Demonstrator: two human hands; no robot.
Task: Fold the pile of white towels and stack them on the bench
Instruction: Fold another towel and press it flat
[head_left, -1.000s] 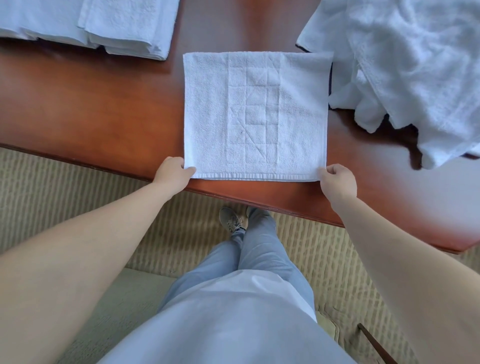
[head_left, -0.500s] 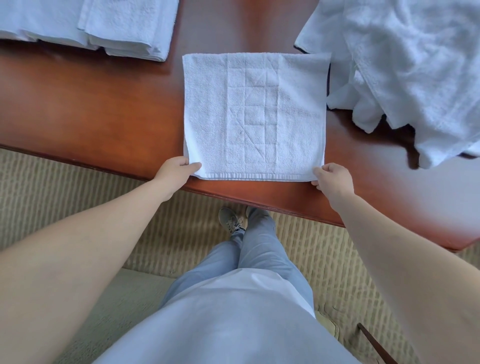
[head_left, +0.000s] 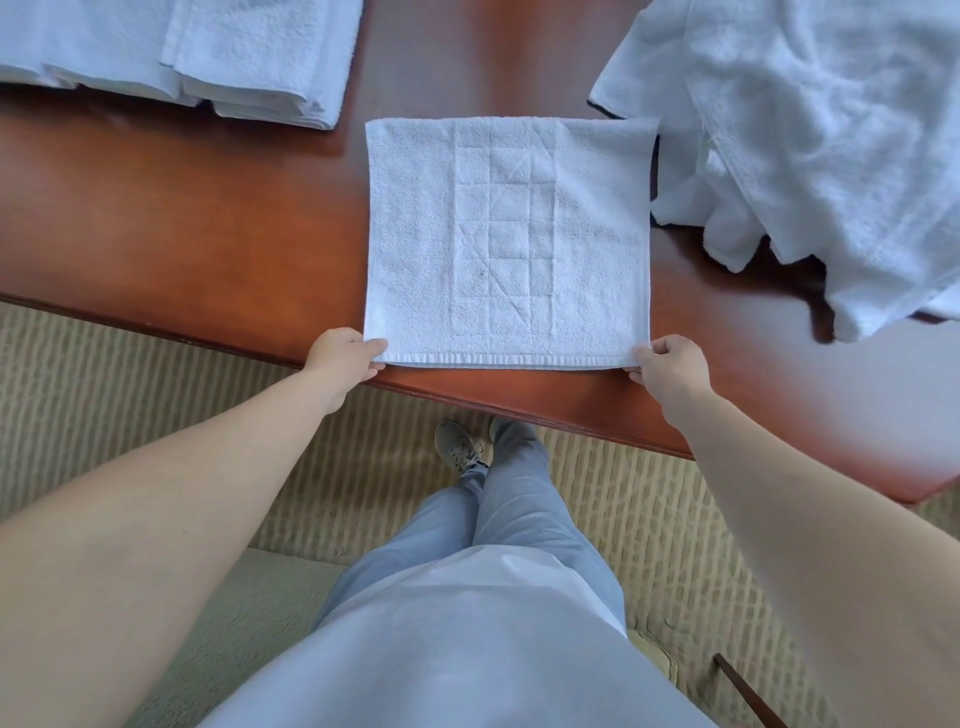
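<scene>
Both arms reach straight out to the near edge of the bench (head_left: 208, 218). The left hand (head_left: 340, 358) pinches the near left corner of the towel (head_left: 506, 244), thumb on top; the right hand (head_left: 670, 364) pinches the near right corner. The towel lies flat, between the folded stack (head_left: 208, 47) at far left and the loose pile (head_left: 831, 130) at right.

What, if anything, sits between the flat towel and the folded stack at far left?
Nothing visible. Bare wooden bench top lies between the flat towel and the folded stack. The unfolded pile is on the opposite side. The left hand and right hand already pinch the towel's near corners.
</scene>
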